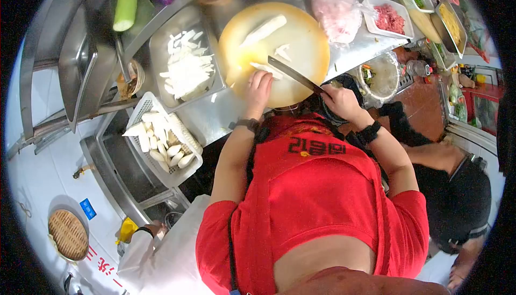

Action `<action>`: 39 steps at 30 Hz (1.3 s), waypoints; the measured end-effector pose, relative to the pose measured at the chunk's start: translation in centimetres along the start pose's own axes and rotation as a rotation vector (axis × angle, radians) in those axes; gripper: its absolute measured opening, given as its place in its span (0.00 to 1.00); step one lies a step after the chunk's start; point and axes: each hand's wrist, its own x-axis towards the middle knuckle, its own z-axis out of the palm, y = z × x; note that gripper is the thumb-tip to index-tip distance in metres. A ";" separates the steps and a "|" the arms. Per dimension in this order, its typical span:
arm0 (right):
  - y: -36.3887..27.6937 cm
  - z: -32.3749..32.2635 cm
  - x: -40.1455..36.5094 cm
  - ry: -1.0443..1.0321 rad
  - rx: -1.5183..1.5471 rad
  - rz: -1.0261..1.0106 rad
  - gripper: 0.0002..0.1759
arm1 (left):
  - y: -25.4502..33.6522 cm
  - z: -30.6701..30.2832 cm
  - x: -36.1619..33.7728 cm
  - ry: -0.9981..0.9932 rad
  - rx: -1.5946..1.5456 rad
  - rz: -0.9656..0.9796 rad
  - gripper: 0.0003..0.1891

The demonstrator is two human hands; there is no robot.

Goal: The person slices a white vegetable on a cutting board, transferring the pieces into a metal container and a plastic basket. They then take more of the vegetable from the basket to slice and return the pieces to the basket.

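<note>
My right hand [342, 102] grips the handle of a kitchen knife [295, 75], its blade reaching left across a round cutting board [306, 23]. Bent fingers of my left hand [259, 91] press on a white peeled vegetable piece [267, 70], close beside the blade tip. Farther back on the board lies a long white vegetable stem [264, 30]. Small cut slices [282, 52] rest near the board's middle. Left of the board, a metal tray [156, 39] holds a heap of white slices [188, 69].
A white plastic basket [194, 163] of whole peeled stems stands at left. Behind the board's right side are a plastic bag [337, 12] and a tray of minced meat [389, 19]. A bowl [384, 82] stands at right. Other people [454, 198] stand close on both sides.
</note>
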 end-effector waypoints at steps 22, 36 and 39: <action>-2.5 0.7 5.9 -0.266 -0.208 -0.075 0.13 | -0.7 0.4 -0.4 0.040 -0.024 0.043 0.06; 0.3 2.2 3.2 -0.222 -0.199 -0.011 0.14 | -0.2 0.1 0.3 0.071 0.021 0.048 0.09; 1.8 1.0 2.2 -0.185 -0.245 -0.007 0.14 | -0.2 -0.4 1.6 -0.082 0.028 0.034 0.09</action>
